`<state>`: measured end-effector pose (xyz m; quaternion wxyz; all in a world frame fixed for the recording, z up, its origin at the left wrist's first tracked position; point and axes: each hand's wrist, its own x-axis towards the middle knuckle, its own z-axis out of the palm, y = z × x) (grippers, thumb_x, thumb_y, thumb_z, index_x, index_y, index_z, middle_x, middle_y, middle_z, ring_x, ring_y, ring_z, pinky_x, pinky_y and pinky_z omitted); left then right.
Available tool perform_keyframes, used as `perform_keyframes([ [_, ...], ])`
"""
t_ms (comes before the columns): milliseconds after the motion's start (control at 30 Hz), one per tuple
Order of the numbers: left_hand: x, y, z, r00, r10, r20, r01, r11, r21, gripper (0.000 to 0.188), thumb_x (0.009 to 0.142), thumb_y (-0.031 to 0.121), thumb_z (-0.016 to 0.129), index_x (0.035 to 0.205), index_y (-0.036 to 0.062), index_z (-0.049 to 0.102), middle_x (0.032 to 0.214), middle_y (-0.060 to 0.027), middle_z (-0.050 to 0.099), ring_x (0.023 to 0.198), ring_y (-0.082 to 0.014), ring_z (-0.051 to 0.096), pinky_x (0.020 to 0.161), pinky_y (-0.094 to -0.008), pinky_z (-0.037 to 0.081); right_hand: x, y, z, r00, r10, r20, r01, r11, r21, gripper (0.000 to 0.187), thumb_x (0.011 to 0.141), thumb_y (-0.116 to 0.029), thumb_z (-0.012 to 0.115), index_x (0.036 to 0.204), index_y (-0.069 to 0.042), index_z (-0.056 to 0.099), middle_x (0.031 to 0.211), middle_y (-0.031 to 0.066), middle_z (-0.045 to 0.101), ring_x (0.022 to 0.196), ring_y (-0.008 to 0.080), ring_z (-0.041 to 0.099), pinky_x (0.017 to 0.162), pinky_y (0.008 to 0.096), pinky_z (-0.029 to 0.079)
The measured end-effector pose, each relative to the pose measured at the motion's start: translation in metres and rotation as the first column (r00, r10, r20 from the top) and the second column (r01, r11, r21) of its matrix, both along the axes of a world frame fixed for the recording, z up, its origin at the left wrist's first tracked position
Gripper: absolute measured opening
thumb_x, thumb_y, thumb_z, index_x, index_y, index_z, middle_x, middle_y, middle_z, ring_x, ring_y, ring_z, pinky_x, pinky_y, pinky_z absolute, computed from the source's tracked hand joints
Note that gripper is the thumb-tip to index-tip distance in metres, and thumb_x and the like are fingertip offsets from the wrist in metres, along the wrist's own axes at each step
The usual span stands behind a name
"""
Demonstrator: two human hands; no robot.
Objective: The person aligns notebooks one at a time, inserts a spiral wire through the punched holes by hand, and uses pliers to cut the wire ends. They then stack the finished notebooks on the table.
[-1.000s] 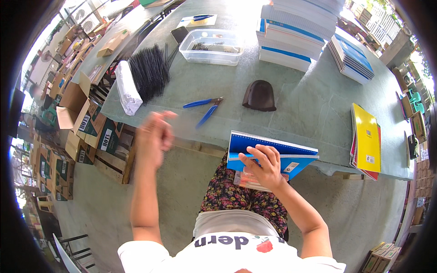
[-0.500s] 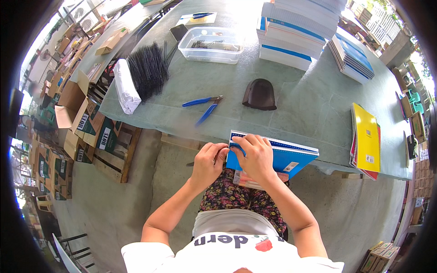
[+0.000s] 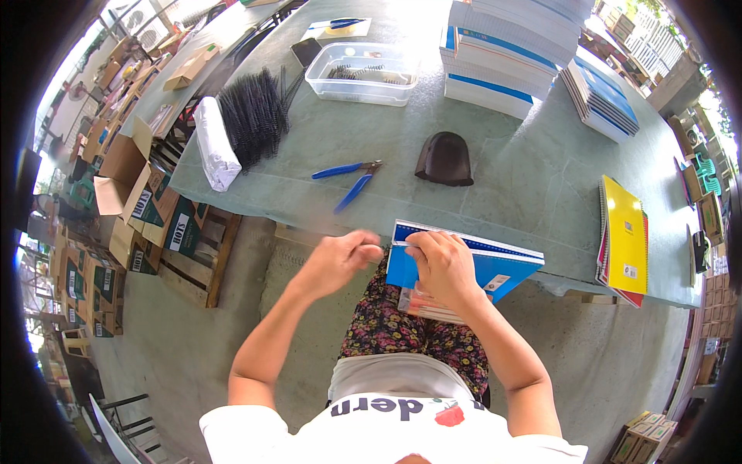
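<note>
A blue notebook (image 3: 495,267) stands tilted at the table's near edge, with a row of binding holes along its top edge. My right hand (image 3: 444,267) grips it near its left end, thumb on the blue cover and fingers over the top. Just left of the notebook, apart from it, my left hand (image 3: 340,259) is closed with thumb and fingertips together. Whatever it pinches, if anything, is too small to make out. Under the notebook, a reddish stack or packet (image 3: 433,307) lies across my lap, partly hidden.
On the table (image 3: 294,185) lie blue-handled cutters (image 3: 352,182) and a dark rounded block (image 3: 444,160). Farther back are black binding coils (image 3: 251,116), a white roll (image 3: 216,147), a clear tub (image 3: 359,89) and tall book stacks (image 3: 495,77). Yellow notebooks (image 3: 624,236) lie right.
My left hand has drawn away to the left from the notebook's corner. My right hand keeps its hold, its fingers slightly shifted to the right.
</note>
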<state>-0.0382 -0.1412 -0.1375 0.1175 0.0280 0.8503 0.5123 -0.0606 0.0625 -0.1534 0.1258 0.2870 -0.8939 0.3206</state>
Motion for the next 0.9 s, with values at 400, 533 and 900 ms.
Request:
perform_keyframes([
  [400, -0.046, 0.011, 0.018, 0.857, -0.147, -0.495, 0.094, 0.987, -0.131, 0.021, 0.087, 0.020, 0.062, 0.100, 0.0051, 0.053, 0.080, -0.0116, 0.061, 0.074, -0.0226, 0.059, 0.069, -0.0311, 0.045, -0.004, -0.011, 0.000, 1.000, 0.009, -0.012, -0.010, 0.995, -0.097, 0.017, 0.082, -0.016, 0.062, 0.093, -0.006, 0.056, 0.082, 0.0118, 0.062, 0.077, 0.0306, 0.060, 0.068, 0.0392, 0.046],
  [533, -0.133, 0.066, 0.028, 0.977, 0.011, -0.215, -0.061, 0.972, -0.228, 0.036, 0.084, 0.031, 0.065, 0.101, 0.0025, 0.052, 0.090, -0.0172, 0.062, 0.083, -0.0309, 0.061, 0.077, -0.0364, 0.047, -0.003, -0.002, 0.001, 0.995, 0.044, 0.087, -0.029, 0.985, -0.170, 0.016, 0.082, -0.013, 0.062, 0.092, -0.004, 0.054, 0.083, 0.0112, 0.063, 0.079, 0.0302, 0.061, 0.069, 0.0381, 0.047],
  [900, -0.051, 0.064, 0.091, 0.722, 0.014, -0.692, -0.127, 0.985, -0.113, 0.049, 0.080, 0.014, 0.062, 0.127, 0.0099, 0.049, 0.118, -0.0143, 0.055, 0.106, -0.0258, 0.054, 0.091, -0.0363, 0.043, 0.008, 0.025, 0.013, 0.990, -0.091, 0.109, 0.070, 0.980, 0.188, 0.020, 0.074, -0.015, 0.066, 0.088, -0.004, 0.056, 0.088, 0.0106, 0.057, 0.084, 0.0272, 0.057, 0.072, 0.0353, 0.047],
])
